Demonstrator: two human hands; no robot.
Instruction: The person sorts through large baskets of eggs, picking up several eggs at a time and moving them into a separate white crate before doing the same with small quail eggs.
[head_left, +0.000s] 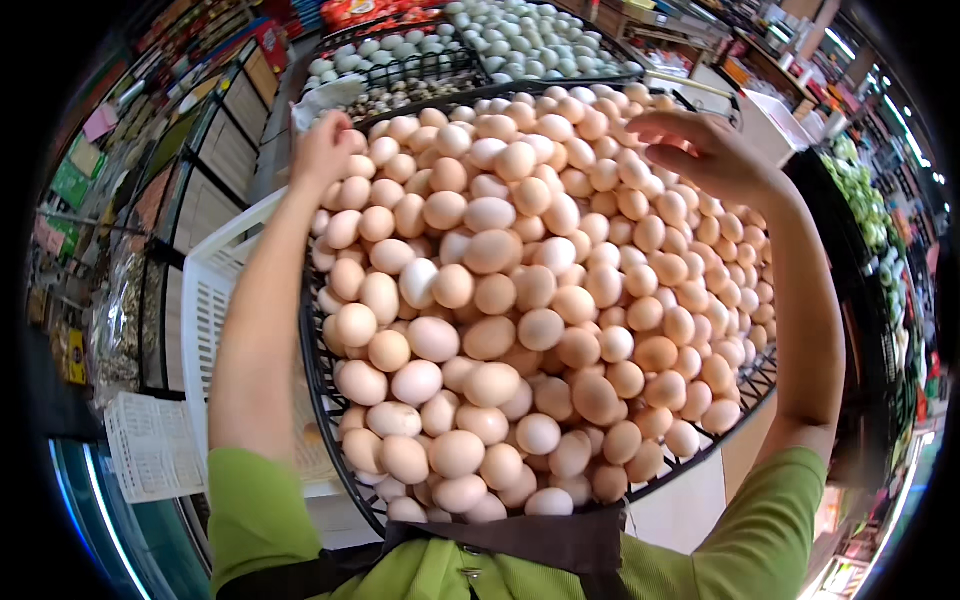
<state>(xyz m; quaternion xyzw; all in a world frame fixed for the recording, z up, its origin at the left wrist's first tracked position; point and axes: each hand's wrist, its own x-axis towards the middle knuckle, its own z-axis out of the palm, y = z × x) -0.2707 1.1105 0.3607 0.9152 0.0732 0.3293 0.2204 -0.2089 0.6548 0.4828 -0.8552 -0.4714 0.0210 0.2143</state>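
A large heap of brown eggs (491, 251) fills a black plastic mesh crate (319, 397) in front of me. One paler, almost white egg (418, 283) lies left of the middle. My left hand (322, 150) is at the heap's far left corner with its fingers curled; whether an egg is in them is hidden. Over the far right part of the heap, my right hand (686, 146) is spread with thumb and fingers apart. No egg shows in its grasp. Both arms reach forward along the crate's sides.
Behind the heap are small speckled eggs (420, 94) and crates of pale blue-green eggs (525, 41). A white plastic basket (196, 300) stands at the left, with wooden-fronted cabinets (214, 191) beyond it. Green vegetables (862, 195) lie on the right.
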